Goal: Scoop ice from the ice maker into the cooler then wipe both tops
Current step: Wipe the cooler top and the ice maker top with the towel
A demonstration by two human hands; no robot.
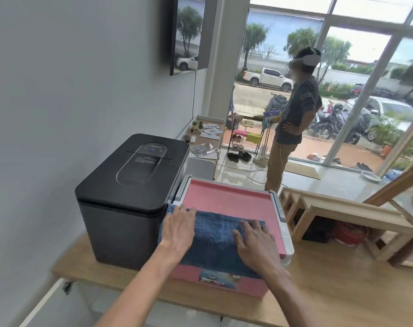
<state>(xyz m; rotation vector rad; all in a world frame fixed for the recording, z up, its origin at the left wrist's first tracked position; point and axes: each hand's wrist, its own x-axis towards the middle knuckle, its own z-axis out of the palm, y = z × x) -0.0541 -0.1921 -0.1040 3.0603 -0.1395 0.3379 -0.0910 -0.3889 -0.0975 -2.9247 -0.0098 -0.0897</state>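
A pink cooler [226, 197] with its lid closed stands on the wooden table, right beside the black ice maker [130, 185], whose lid is also closed. A blue towel [215, 234] lies spread over the near half of the cooler lid. My left hand [178, 228] lies flat on the towel's left edge, fingers straight. My right hand [254, 239] presses flat on the towel's right part, fingers spread. No scoop or ice is in view.
The wooden table [330, 293] runs to the right, and a grey wall [59, 90] stands close on the left. A person [292, 119] stands near the glass windows beyond. A low wooden bench [342, 208] sits to the right of the cooler.
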